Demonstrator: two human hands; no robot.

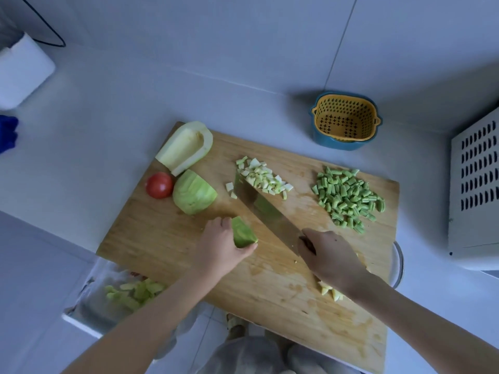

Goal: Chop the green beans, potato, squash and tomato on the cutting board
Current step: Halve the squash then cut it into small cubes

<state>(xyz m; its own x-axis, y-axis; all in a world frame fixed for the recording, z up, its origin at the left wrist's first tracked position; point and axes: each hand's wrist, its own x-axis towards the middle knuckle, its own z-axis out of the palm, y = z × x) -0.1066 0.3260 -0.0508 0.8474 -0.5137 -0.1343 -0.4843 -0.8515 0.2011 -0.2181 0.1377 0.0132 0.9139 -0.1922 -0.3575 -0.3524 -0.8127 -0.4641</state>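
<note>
Cutting board [162, 247]: wooden, set at an angle on the pale counter, wet in patches. My left hand [221, 247]: on the board near its middle, fingers and thumb curled around a green squash wedge [243, 233], holding it against the wood. My right hand [328, 255]: closed around the handle of the knife [270, 214]; the handle itself is hidden inside my fist. Knife blade: broad, running diagonally away from me, its far end touching the diced squash [263, 179] heaped toward the board's far side; the wedge lies just to the blade's left. Chopped green beans [348, 198]: a loose pile on the right part of the board, well apart from the blade. Tomato [159, 185]: whole, at the board's left edge. Peeled squash chunk [194, 192]: just beside the tomato, on its right. Hollowed squash half [186, 147]: cut face up, on the far left corner, overhanging the edge slightly. Potato cubes [330, 291]: a few pale yellow pieces showing beside my right forearm, the rest covered. Yellow colander [345, 120]: nested in a blue bowl [337, 144] on the counter beyond the board. Clear container [89, 300]: at the board's near left corner, holding green peelings [135, 291].
</note>
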